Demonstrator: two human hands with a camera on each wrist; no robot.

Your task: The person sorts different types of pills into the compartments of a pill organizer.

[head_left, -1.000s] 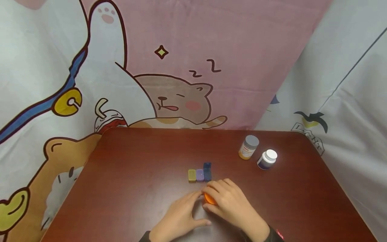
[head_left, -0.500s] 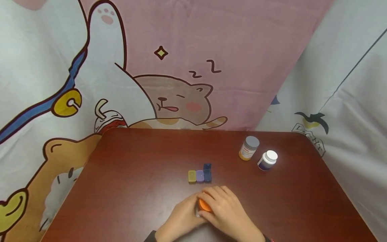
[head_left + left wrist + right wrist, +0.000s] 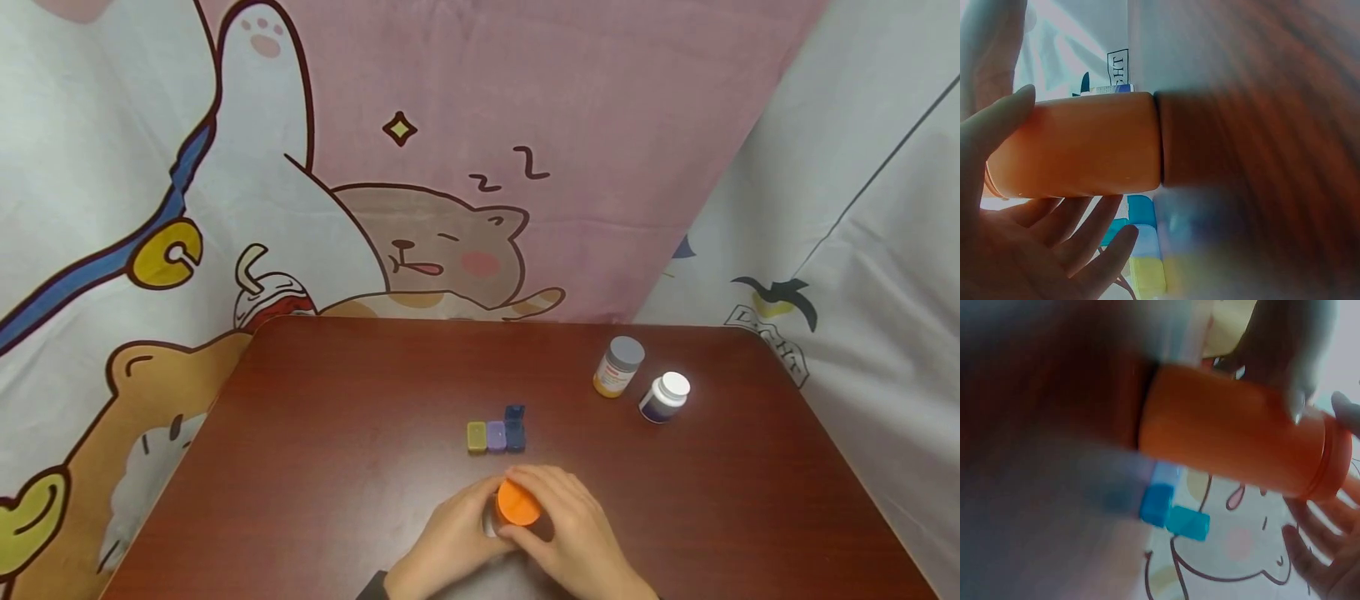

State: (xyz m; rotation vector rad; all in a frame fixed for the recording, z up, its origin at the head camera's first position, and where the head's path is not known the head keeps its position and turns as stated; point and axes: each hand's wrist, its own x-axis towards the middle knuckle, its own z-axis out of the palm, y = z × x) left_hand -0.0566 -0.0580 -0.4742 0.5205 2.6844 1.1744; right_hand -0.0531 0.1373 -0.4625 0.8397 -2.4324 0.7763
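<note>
An orange bottle (image 3: 517, 504) stands upright near the front edge of the dark red table (image 3: 337, 433), its round orange cap facing up. My left hand (image 3: 474, 503) curls round its left side, and my right hand (image 3: 546, 492) wraps its right side with fingers at the cap. In the left wrist view the orange bottle (image 3: 1079, 144) fills the middle, with my left fingers (image 3: 1060, 231) bent round it. In the right wrist view the orange bottle (image 3: 1235, 440) lies close to my right fingers (image 3: 1322, 556).
A row of small pill boxes (image 3: 495, 434), yellow, purple and blue, sits just beyond the hands. An amber bottle with a grey cap (image 3: 618, 365) and a dark bottle with a white cap (image 3: 664, 396) stand at the back right. Cartoon cloth hangs behind the table.
The orange bottle, mostly covered by my right hand before, now shows its whole cap. Both hands have drawn slightly toward me and closed round it.
</note>
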